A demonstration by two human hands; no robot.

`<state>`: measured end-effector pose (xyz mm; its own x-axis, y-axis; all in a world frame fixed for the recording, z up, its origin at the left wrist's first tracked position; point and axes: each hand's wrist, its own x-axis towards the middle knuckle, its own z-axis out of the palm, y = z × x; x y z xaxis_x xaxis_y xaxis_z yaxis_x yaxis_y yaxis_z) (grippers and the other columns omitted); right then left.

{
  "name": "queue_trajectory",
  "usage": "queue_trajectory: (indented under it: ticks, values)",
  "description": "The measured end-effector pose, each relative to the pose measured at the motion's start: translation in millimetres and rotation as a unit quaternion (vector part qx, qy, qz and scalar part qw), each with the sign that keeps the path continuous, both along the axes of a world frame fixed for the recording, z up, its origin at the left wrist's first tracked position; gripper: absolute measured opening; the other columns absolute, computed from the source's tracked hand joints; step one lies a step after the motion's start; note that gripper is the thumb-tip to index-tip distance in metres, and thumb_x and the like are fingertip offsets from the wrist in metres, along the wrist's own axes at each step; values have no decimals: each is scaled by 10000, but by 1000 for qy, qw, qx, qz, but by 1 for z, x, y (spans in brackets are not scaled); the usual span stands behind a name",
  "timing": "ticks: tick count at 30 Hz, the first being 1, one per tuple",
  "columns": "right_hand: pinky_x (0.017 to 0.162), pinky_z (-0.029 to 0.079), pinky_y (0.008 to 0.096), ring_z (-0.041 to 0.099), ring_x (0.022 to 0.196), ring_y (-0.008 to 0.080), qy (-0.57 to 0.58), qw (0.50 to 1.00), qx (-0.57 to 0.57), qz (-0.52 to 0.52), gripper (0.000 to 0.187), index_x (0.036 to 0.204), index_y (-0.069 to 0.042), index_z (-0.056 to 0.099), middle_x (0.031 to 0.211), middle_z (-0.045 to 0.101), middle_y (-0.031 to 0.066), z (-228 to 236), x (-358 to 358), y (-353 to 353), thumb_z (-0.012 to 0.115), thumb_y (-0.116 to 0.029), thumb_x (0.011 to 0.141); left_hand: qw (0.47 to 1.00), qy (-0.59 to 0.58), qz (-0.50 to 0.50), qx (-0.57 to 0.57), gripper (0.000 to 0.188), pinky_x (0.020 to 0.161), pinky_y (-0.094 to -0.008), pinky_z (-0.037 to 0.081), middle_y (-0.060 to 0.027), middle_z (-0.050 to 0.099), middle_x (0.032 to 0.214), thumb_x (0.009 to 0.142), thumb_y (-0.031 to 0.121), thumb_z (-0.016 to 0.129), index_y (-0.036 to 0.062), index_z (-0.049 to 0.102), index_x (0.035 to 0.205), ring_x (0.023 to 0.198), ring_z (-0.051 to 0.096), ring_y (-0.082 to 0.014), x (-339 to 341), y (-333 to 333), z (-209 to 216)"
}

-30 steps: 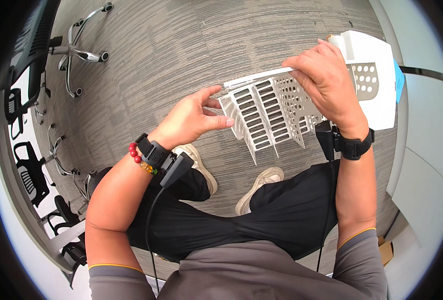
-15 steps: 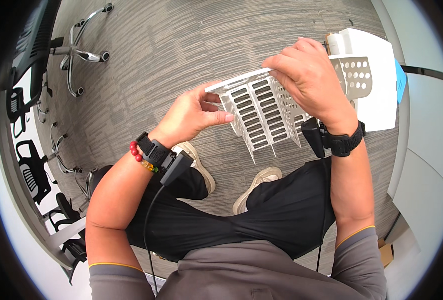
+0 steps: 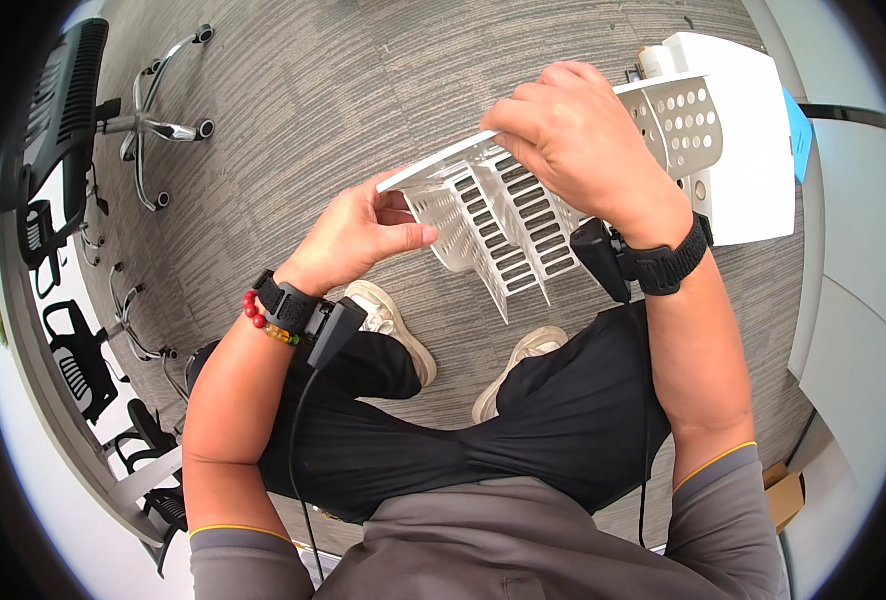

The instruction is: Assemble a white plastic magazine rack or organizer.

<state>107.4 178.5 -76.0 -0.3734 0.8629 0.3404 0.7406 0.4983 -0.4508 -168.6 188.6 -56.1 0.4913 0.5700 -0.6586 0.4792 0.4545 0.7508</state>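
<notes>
A long white plastic rack (image 3: 519,232), with slotted panels, dividers and a perforated end, is held in the air in front of me above the floor. My left hand (image 3: 361,238) grips its left end, thumb at the near side and the other fingers curled behind the panel. On its upper edge my right hand (image 3: 585,140) is closed, pinching the rim near the middle. Past my right wrist, the rack's round-holed section seems to continue; the wrist hides the part between. Both wrists wear black straps with small black devices.
A large white sheet or board (image 3: 748,150) stands at the right beside pale cabinets (image 3: 863,220), with a blue piece (image 3: 797,135) at its edge. Office chairs with a chrome base (image 3: 153,130) line the left. Carpet (image 3: 293,90) lies below; a cardboard box (image 3: 785,497) sits lower right.
Both hands and the rack have shifted left. The rack has turned a little, its right side rising, so more of its left-hand inner panels show.
</notes>
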Motion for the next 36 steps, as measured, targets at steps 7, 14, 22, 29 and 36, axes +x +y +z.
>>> queue_trajectory:
  ticks: [7,14,22,29,36]
  values:
    - [939,462,450,641,884,275,-17,1000,-2,-11,62,877,-128,709,795,696,40,1,-2,-1,708,-183,850,999,28,-18,15,672,907,-328,561,-127,708,1173,873,201,840,-1,532,1436,1019,697,-183,-6,0,-1]
    - [965,463,456,642,891,279,-20,997,35,-60,80,861,-107,683,802,694,49,-3,0,-8,679,-92,783,990,98,-73,66,703,942,-327,534,-137,685,1204,873,212,844,7,509,1456,1071,658,-177,-6,2,-3]
    - [931,492,434,637,909,277,27,980,160,-118,133,890,-96,685,844,659,36,17,7,-16,697,-91,757,963,81,-130,223,740,1057,-401,494,-131,567,1435,900,264,815,46,464,1513,1307,557,-255,7,17,2]
    - [596,536,456,692,688,344,-25,973,-211,-93,358,781,-66,670,704,678,124,24,-12,-67,729,-413,850,980,0,-121,158,485,950,-378,545,-140,712,1228,992,243,690,50,579,1422,1111,682,-234,26,33,-6]
    - [583,574,401,728,679,273,-54,959,-246,-133,442,819,-36,684,703,701,117,31,-44,-79,743,-473,852,947,55,-181,260,336,812,-333,542,-137,759,983,1045,224,610,6,666,1294,887,694,-157,48,32,2]
